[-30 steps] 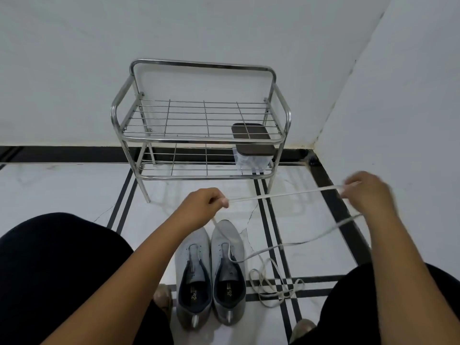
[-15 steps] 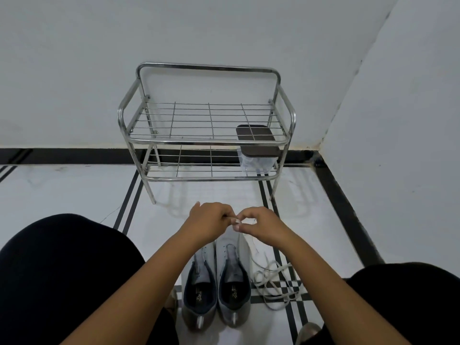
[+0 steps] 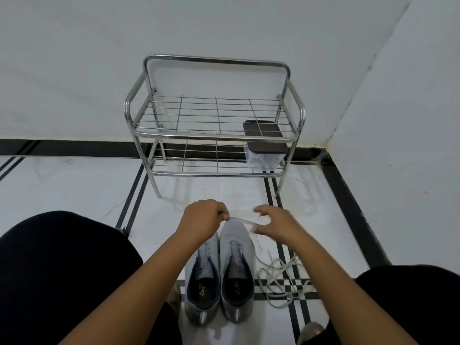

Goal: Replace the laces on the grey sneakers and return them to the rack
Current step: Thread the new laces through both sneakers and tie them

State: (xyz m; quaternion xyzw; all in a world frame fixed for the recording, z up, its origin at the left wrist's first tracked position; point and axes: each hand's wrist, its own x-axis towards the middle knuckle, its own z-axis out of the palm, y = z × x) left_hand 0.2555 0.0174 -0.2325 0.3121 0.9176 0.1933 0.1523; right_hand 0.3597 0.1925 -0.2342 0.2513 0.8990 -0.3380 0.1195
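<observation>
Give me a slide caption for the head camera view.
Left hand pinches a white lace reaching the right hand, above unlaced grey sneakers before a steel rack.

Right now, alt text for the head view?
Left hand pinches a white lace stretched to the right hand above two unlaced grey sneakers on the floor. Beside them lies loose lace; a metal rack stands behind.

Gold marks on the grey sneakers' [image 3: 234,235] insoles [image 3: 202,292] are too small to read.

Rack [image 3: 214,139] shiny chromed metal wire; sneakers [image 3: 220,277] matt grey cloth; lace [image 3: 278,277] flat pale cloth; floor [image 3: 74,185] glossy smooth tile
</observation>
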